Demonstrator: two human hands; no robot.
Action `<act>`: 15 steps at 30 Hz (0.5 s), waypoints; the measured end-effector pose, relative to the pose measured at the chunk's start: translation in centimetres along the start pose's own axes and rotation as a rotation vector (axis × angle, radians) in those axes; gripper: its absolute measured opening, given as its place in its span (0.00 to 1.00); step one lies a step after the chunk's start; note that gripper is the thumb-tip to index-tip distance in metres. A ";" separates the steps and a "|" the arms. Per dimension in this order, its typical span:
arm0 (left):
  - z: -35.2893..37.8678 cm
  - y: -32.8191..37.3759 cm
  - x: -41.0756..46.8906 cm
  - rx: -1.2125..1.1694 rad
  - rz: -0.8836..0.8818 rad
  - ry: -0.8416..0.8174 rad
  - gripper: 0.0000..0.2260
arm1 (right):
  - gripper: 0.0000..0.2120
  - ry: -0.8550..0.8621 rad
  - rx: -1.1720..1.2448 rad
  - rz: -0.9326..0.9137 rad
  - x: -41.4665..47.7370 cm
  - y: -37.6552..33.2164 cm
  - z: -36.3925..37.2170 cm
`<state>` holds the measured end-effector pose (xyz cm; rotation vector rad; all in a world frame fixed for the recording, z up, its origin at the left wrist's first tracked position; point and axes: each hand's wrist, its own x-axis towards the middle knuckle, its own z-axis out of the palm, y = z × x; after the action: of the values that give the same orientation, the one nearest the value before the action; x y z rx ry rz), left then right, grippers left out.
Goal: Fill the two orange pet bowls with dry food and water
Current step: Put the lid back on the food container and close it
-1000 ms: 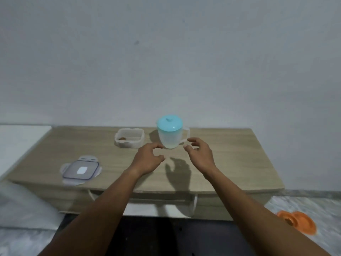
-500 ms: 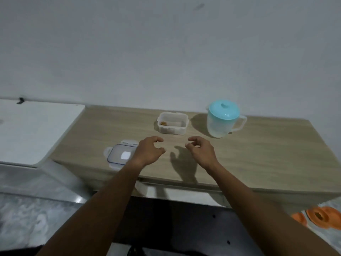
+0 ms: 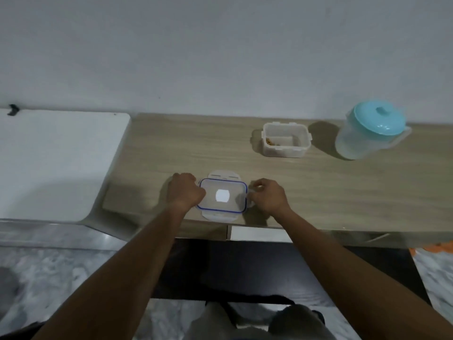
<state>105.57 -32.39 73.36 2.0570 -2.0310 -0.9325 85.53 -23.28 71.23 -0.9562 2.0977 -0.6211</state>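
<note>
Head view, only cam. All positions relative to the lid [image 3: 221, 196].

- Lid: clear, blue seal, white patch in the middle. Lies flat on the wooden counter [image 3: 343, 192], close to its near edge. Far and near latch tabs are folded out and visible.
- Left hand [image 3: 186, 191]: hard against the lid's left edge, back of hand up, fingers clenched down over that side. Left tab is hidden under them. Reads as a grip on the lid.
- Right hand [image 3: 267, 196]: at the lid's right edge, fingers curled, thumb and forefinger pinching the right tab.
- Food container [image 3: 285, 139]: beyond the lid and to its right, well apart from it. Open, upright, with a small heap of brown kibble [image 3: 272, 142] in its left corner. The rest of its floor is bare.
- Pitcher [image 3: 367, 133]: further right of the lid than the container, just beside the container. Translucent body, teal cap on. Fill level can't be read.
- White slab [image 3: 61, 155]: left of the lid, butting the counter's left end.
- Orange sliver [image 3: 441, 249]: right of and nearer than the lid, at floor level on the frame edge. Too cropped to tell whether it's the bowls.
</note>
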 end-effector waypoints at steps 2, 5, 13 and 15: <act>-0.2 -0.8 0.8 -0.033 -0.029 -0.041 0.22 | 0.13 0.019 -0.031 0.006 0.4 -0.2 0.6; -0.4 -1.2 1.8 -0.104 -0.049 -0.119 0.17 | 0.08 0.015 0.002 0.020 0.7 -0.6 0.9; -1.4 -0.5 3.5 -0.409 -0.107 -0.256 0.11 | 0.07 -0.077 0.263 0.164 1.4 -0.5 -1.8; -2.0 0.7 3.3 -0.507 -0.110 -0.299 0.07 | 0.06 -0.077 0.324 0.162 0.9 -0.6 -3.4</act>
<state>105.65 -36.23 74.22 1.8410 -1.5704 -1.6589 82.75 -23.99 73.30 -0.6123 1.9092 -0.7965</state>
